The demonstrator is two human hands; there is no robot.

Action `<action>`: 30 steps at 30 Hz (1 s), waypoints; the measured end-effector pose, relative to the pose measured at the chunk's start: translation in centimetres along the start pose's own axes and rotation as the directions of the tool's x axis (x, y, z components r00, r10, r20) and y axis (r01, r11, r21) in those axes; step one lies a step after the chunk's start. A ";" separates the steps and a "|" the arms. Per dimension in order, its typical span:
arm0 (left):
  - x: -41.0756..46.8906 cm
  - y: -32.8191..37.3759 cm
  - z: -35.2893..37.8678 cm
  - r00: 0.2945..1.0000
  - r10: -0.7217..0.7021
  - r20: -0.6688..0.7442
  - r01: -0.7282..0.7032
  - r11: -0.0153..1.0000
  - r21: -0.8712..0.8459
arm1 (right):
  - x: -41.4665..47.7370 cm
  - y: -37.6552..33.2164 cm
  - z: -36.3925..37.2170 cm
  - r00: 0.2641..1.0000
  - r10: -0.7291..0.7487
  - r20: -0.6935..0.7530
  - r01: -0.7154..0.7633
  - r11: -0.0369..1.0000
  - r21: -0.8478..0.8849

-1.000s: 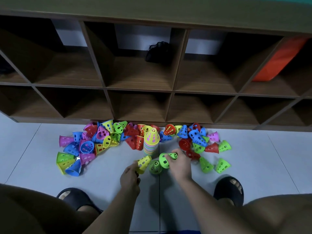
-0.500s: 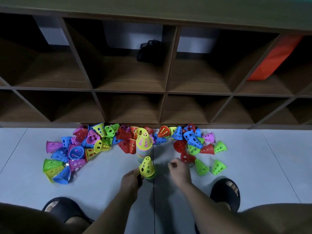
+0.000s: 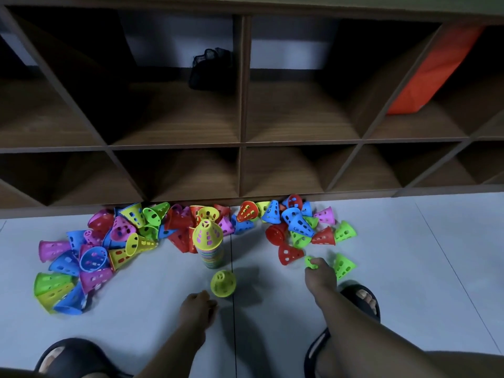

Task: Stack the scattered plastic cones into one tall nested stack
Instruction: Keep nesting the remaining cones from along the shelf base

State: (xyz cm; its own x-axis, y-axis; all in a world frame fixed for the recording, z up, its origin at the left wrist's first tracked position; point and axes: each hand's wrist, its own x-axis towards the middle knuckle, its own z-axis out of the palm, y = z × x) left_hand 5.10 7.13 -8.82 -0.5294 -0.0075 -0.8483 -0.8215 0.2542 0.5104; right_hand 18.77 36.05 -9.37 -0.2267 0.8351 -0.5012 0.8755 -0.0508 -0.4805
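The tall nested stack [image 3: 209, 249] stands on the floor tiles, topped by a yellow cone. Just in front of it a short yellow-green cone pair [image 3: 223, 283] stands upright on its own. My left hand [image 3: 197, 306] rests low beside that pair, fingers loose, holding nothing. My right hand [image 3: 320, 276] reaches to the right pile and pinches a small green cone [image 3: 309, 261] on the floor. Another green cone [image 3: 343, 266] lies right next to that hand. Loose cones in several colours lie in a left heap [image 3: 95, 249] and a right heap [image 3: 300, 225].
A wooden cubby shelf [image 3: 240, 170] rises directly behind the cones, holding a black bag [image 3: 211, 69] and an orange cushion [image 3: 436, 72]. My feet in black sandals [image 3: 71, 356] [image 3: 360, 298] flank my arms. Bare tile lies at the far right.
My left hand set the yellow-green cones down in front of the tall stack and let go. My right hand moved right and closed on a green cone.
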 end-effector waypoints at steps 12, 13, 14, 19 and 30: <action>-4.5 -1.2 11.6 0.938 0.013 0.346 -0.171 0.886 0.430 | 2.6 1.6 -1.4 0.984 0.158 -0.087 -0.166 0.982 -0.093; -4.5 -0.6 12.6 0.927 0.049 0.371 -0.217 0.878 0.426 | 2.8 1.8 -1.4 0.984 0.155 -0.084 -0.162 0.983 -0.082; -4.5 -0.1 13.6 0.915 0.086 0.394 -0.263 0.868 0.422 | 3.0 2.1 -1.2 0.986 0.150 -0.078 -0.155 0.986 -0.065; -3.0 1.7 18.5 0.870 0.199 0.451 -0.432 0.750 0.502 | 3.6 2.3 -1.0 0.981 0.157 -0.117 -0.155 0.987 0.029; -1.0 3.1 22.0 0.843 0.186 0.504 -0.485 0.668 0.564 | 3.8 3.0 0.2 0.972 0.197 -0.130 -0.174 0.970 0.167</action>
State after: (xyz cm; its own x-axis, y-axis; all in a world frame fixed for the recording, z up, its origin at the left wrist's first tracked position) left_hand 7.73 29.25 -9.49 -0.4929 0.5284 -0.6912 -0.1730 0.7191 0.6731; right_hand 20.44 38.98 -12.83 0.0079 0.8728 -0.4880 0.8181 -0.2863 -0.4988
